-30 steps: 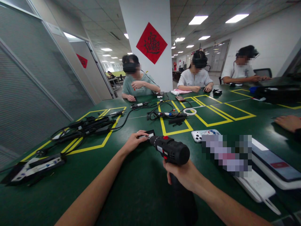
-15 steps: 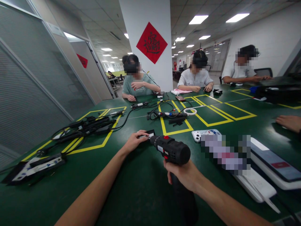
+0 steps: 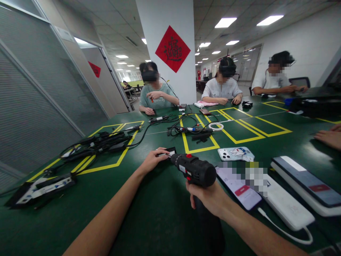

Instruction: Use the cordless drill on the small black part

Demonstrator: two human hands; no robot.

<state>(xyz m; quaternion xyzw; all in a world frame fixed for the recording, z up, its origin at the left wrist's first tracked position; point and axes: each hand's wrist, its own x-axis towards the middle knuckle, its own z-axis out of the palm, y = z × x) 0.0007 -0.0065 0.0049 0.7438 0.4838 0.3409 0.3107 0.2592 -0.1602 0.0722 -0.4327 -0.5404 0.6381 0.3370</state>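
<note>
My right hand (image 3: pixel 204 197) is wrapped round the handle of a black cordless drill (image 3: pixel 195 170) with red switches. The drill points away and to the left, its tip at a small dark flat piece (image 3: pixel 170 150) with a pale part on it. My left hand (image 3: pixel 154 160) is closed on the left side of that piece, steadying it on the green table (image 3: pixel 149 220). Fingertips and drill tip nearly meet, so I cannot make out the bit's exact contact point.
Black cables and adapters (image 3: pixel 106 142) are heaped at left, near a power strip (image 3: pixel 50 188). More cables and a white ring (image 3: pixel 215 126) lie ahead. Phones (image 3: pixel 239 188) and a white power bank (image 3: pixel 290 204) sit at right. Several people sit around the table; another person's hand (image 3: pixel 329 137) rests at right.
My hands and the drill hold almost the same pose. The other person's hand at the right edge has shifted slightly right. Across the table, a person's raised hand has moved slightly, showing something orange.
</note>
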